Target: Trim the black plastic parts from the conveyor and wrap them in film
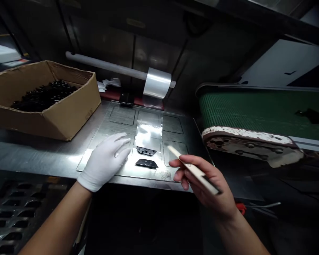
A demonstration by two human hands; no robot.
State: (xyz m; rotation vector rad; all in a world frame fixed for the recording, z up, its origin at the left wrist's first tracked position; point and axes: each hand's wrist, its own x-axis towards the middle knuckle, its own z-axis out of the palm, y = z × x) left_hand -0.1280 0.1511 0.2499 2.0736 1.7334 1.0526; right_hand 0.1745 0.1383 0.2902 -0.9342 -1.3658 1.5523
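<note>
head view: the left hand (105,161), in a white glove, lies spread and flat on the clear template (117,117) at centre frame, holding nothing, fingertips just beside the film strip (148,129). the right hand (206,186), bare, sits at lower right of centre, closed around a pale flat stick (192,170) whose tip points up and left toward the strip.

the strip runs down from the film roll (156,83) on its rod at upper centre and lies along the middle of the template. two small black parts sit at its near end, just right of the glove: the upper part (146,151) on the bright film, the lower part (146,163) just below it and apart from it. whether either is already covered by film cannot be told.

as a judgement, the work is at an early or middle step: film is pulled out and two parts are laid, but the stick is not yet on them and nothing looks cut free.

the box (42,95) at upper left holds many more black parts, so much seems left. the green belt (255,109) at right carries one dark piece (309,115).
</note>
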